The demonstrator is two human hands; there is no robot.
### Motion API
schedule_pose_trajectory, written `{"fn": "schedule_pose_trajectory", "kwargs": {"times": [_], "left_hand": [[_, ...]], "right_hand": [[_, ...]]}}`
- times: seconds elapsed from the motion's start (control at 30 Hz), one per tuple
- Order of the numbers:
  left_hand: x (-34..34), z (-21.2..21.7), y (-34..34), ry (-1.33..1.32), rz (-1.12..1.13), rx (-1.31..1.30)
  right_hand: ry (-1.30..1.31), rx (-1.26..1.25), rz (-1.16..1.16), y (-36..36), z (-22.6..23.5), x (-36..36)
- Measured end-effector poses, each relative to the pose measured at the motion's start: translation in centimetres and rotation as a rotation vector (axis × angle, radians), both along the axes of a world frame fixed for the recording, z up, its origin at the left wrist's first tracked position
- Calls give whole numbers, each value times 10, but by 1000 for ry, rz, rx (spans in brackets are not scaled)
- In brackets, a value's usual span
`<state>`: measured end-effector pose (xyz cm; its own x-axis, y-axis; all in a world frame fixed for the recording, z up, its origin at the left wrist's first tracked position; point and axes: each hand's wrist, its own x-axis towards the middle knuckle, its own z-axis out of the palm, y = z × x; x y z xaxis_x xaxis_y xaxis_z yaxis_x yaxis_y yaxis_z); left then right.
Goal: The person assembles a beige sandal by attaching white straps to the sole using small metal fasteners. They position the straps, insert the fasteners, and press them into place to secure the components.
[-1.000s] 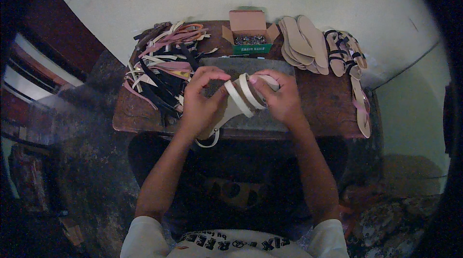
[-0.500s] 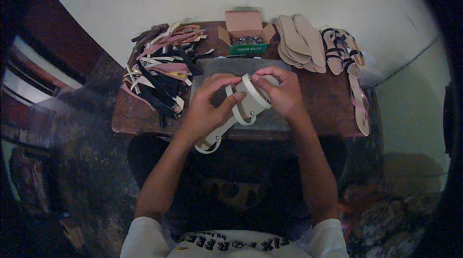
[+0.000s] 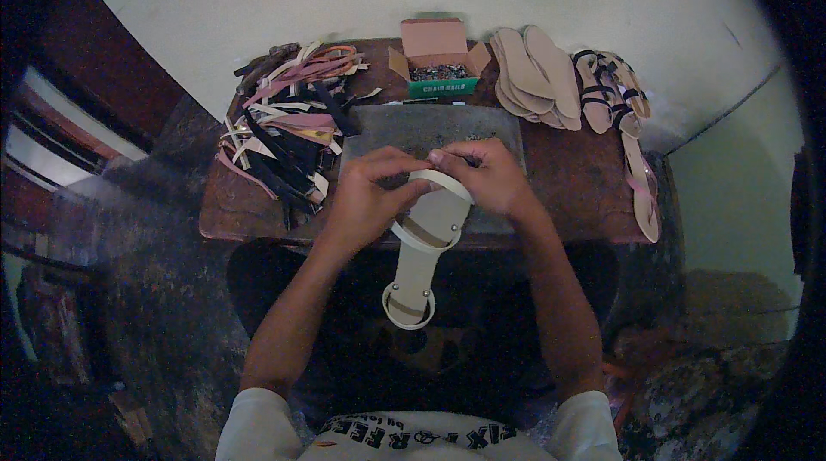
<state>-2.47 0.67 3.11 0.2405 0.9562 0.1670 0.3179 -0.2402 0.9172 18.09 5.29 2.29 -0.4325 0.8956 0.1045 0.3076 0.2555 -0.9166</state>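
Note:
A cream strappy sandal [image 3: 415, 274] is held up between my hands over the table's front edge, its heel end hanging toward my lap. Pale straps loop across its front and around the heel, with small round studs at their ends. My left hand [image 3: 372, 198] pinches the left side of the front strap. On the other side, my right hand [image 3: 487, 173] grips the toe end, thumb and fingers meeting near the left fingertips. The toe tip is hidden behind the fingers.
On the wooden table [image 3: 568, 190] lies a grey mat [image 3: 387, 128]. A pile of cut straps [image 3: 292, 129] covers the left side. At the back stands an open green box [image 3: 443, 86] of small metal pieces. Tan soles [image 3: 538, 78] and finished sandals [image 3: 638, 190] lie on the right.
The sandal has swung more upright, its heel moving right and nearer to me. My right hand has dropped slightly closer to my left, uncovering dark bits on the mat.

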Motion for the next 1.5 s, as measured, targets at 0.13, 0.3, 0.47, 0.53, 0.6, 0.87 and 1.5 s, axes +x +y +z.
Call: {"fn": "schedule_pose_trajectory", "kwargs": {"times": [0.13, 0.3, 0.47, 0.53, 0.6, 0.87, 1.5], "left_hand": [[-1, 2, 2, 74, -130, 164], [1, 12, -3, -12, -289, 101], [-2, 3, 0, 34, -222, 134], [-2, -2, 2, 26, -234, 122], [-1, -5, 3, 61, -213, 164], [-4, 16, -4, 95, -41, 91], [-4, 0, -5, 85, -165, -144]], "right_hand": [[-42, 12, -51, 3, -4, 4], [-39, -82, -143, 18, -21, 23], [-107, -140, -166, 17, -13, 18], [-163, -70, -170, 16, -14, 15], [-146, -62, -170, 17, -16, 16], [-127, -176, -419, 21, -10, 24], [-155, -17, -534, 20, -12, 17]]}}
